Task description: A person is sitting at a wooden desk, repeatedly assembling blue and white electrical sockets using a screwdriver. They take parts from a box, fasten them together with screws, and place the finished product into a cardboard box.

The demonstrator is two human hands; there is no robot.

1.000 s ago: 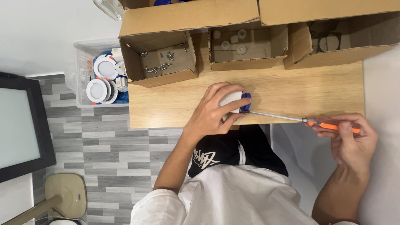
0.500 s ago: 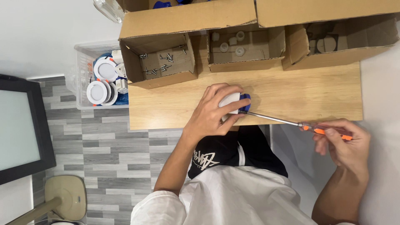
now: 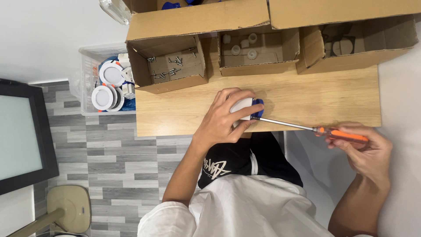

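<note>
Two hands are engaged at the front edge of the light wooden table (image 3: 307,98). A small white round fitting with a blue part (image 3: 246,108) is gripped on the tabletop by the left hand (image 3: 223,120), fingers curled around it. A long screwdriver with an orange handle (image 3: 307,127) is held by the closed right hand (image 3: 366,151), its tip set against the fitting's blue part. An open cardboard box of loose screws (image 3: 169,66) stands behind the left hand.

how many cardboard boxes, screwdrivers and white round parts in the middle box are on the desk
cardboard boxes: 3
screwdriver: 1, in the right hand
white round parts in the middle box: 5
white and blue part under the left hand: 1
total: 10
</note>
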